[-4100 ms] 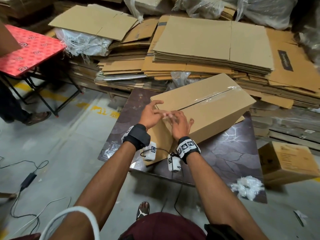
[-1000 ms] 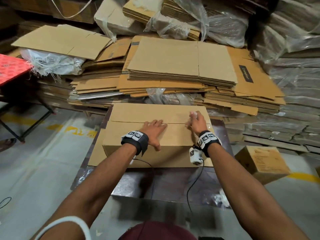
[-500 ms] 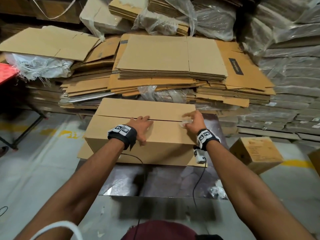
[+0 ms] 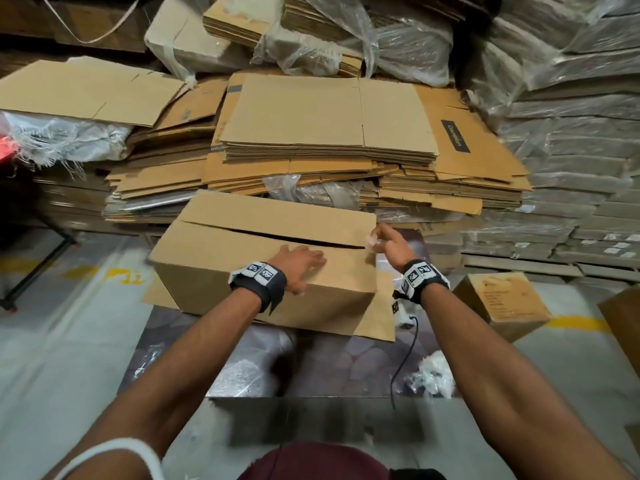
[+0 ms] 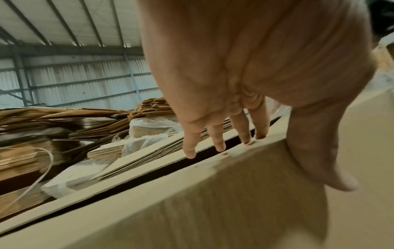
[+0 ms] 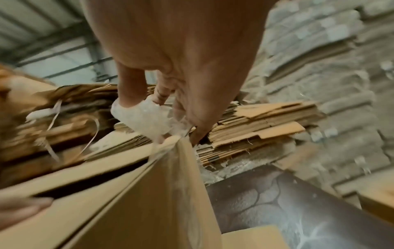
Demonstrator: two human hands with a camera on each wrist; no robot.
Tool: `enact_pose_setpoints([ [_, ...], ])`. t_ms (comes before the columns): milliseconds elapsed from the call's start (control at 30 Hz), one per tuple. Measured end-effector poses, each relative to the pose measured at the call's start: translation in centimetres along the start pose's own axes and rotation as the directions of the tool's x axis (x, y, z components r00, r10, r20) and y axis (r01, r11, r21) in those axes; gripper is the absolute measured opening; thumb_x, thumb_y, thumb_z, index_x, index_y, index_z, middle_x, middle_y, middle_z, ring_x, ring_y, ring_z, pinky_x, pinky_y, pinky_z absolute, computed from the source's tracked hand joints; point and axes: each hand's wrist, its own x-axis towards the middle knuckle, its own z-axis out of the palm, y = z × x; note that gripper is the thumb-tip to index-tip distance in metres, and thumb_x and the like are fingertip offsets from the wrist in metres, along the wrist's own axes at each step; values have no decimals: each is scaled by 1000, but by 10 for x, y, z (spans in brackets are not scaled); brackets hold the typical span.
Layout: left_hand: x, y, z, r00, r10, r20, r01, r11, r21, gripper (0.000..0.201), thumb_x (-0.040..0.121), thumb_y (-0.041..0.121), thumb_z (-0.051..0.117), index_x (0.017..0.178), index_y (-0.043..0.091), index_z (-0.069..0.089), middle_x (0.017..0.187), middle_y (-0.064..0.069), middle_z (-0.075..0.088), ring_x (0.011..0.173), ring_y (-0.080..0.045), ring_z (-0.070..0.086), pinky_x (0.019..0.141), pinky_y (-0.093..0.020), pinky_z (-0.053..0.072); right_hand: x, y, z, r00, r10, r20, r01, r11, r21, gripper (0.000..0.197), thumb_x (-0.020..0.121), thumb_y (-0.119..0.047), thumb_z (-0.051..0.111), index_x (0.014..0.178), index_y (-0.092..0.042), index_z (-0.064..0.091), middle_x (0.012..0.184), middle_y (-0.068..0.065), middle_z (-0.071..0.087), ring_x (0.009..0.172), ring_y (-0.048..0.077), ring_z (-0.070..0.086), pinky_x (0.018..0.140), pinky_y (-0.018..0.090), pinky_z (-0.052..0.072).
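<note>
A brown corrugated cardboard box (image 4: 242, 271) is seen lying lengthwise on a dark, marble-patterned worktop (image 4: 346, 362), with loose flaps spread flat beneath it at its left and right ends. Its two long top flaps are folded down but not joined; a narrow dark gap is left between them along the middle of the top.

The left hand (image 4: 298, 266) is laid palm down on the near top flap. Its fingers (image 5: 217, 139) are held straight and slightly apart, the tips resting at the flap's edge beside the gap, and nothing is gripped by them.

The right hand (image 4: 391, 245) is held at the right end of the gap, just above the box's corner. A crumpled wad of clear plastic tape (image 4: 371, 241) is pinched between its thumb and curled fingers (image 6: 130, 87). In the right wrist view a strip of the same tape is stretched from the wad down onto the box's right end.

A crumpled lump of whitish plastic (image 4: 433, 375) lies on the worktop's near right part. Stacks of flattened brown cardboard sheets (image 4: 325, 133) are piled behind the box, and a small closed cardboard carton (image 4: 502, 306) stands on the grey floor (image 4: 69, 323) to the right of the worktop.
</note>
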Motion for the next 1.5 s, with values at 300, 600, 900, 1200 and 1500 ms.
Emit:
enact_pose_setpoints([
  [300,-28,-41,-23,994,-109,-1,107,974,-198,78,75,23,60,149,41,45,162,15,35,145,-22,39,117,-56,33,-12,35,28,975,218,-47,-196,939,284,11,100,-11,54,102,-15,45,86,11,57,71,24,58,60,31,49],
  [600,32,57,5,967,-87,-239,22,965,-261,78,94,41,63,160,20,27,169,-9,16,156,-26,13,123,-54,17,-26,62,82,910,285,-301,-152,904,399,19,96,3,52,91,-15,56,101,9,54,97,34,65,81,49,63],
  [900,49,73,45,960,-101,-262,69,989,-129,66,106,35,35,164,18,9,172,-3,1,158,-21,4,124,-58,4,-43,63,85,905,424,-45,-280,671,687,14,104,0,47,106,-13,50,112,17,67,83,22,70,67,39,61],
  [1200,41,75,50,952,-96,-290,75,994,-83,67,104,36,32,165,20,7,172,-1,0,158,-20,5,125,-57,4,-45,84,108,890,410,-198,-211,757,618,31,93,11,48,116,-8,57,89,11,62,70,17,58,63,31,57],
  [1500,47,75,53,946,-101,-309,83,994,-73,68,103,37,34,164,20,10,172,0,4,158,-20,7,124,-58,7,-73,124,80,929,297,-222,-317,947,-59,31,90,-28,69,106,-3,62,97,22,70,87,37,65,85,44,54],
])
